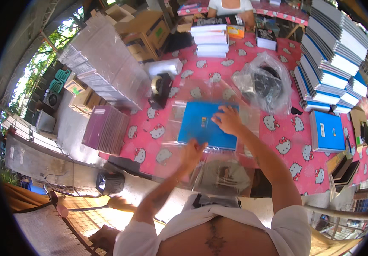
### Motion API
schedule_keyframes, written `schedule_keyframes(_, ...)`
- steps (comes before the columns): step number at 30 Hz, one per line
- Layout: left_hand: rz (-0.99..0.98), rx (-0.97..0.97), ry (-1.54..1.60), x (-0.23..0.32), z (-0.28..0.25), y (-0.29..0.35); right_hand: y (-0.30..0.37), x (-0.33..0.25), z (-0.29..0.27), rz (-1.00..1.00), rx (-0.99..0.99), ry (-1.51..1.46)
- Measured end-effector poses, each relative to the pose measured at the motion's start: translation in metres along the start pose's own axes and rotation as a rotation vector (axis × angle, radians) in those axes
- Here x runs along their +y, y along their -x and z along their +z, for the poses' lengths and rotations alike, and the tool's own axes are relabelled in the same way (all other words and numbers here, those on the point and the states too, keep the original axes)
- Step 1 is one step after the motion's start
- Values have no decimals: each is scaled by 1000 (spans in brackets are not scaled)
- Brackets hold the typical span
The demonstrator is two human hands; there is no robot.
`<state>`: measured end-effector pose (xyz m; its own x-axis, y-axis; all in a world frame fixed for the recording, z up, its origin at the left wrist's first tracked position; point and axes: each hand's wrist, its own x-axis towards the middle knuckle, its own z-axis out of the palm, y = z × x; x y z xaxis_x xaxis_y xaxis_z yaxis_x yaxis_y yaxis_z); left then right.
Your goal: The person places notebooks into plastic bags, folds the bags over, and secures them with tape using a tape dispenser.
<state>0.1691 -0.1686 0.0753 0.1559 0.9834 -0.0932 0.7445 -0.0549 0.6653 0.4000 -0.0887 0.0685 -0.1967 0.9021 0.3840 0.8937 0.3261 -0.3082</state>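
One blue book (194,123) lying near 6-o'clock edge of pink table (293,155); right hand (228,120) spreading fingers over it; left hand (194,150) blurring at 7 o'clock, can't tell grip; room opening toward 3 o'clock; cover print (204,122) showing unreadably small.

Smooth blue book cover (194,121), glossy clear plastic sheet (203,91), crumpled shiny plastic bag (283,91), matt brown cardboard box (155,36)

The fisheye head view looks from the person's own head, as the left camera of a side-by-side pair. It faces steeply down and forward over the bench (287,158), with the hands (228,121) near mid-picture, the wearer's torso (214,239) close at the lower edge, and a co-worker (231,6) farther off at the top.
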Motion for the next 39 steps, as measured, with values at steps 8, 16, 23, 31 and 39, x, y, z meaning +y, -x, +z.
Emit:
schedule_keyframes(8, -491, -20, 1258, 7, 56, 10, -62, 78, -19, 107, -480, -76)
schedule_keyframes(16, -47, -195, 1040, -58, -12, -26, 115, -19, -34, 699, -78, -950)
schedule_keyframes(23, 47, -393, 853, -81, -46, -43, 177, -53, 20, 663, 23, -1019)
schedule_keyframes(31, 696, -383, -325, -130, -90, 60, 245, -146, -30, 147, -178, -140)
schedule_keyframes(39, 1096, -218, -406, -114, -66, 23, 194, -159, 15, 201, -96, -12)
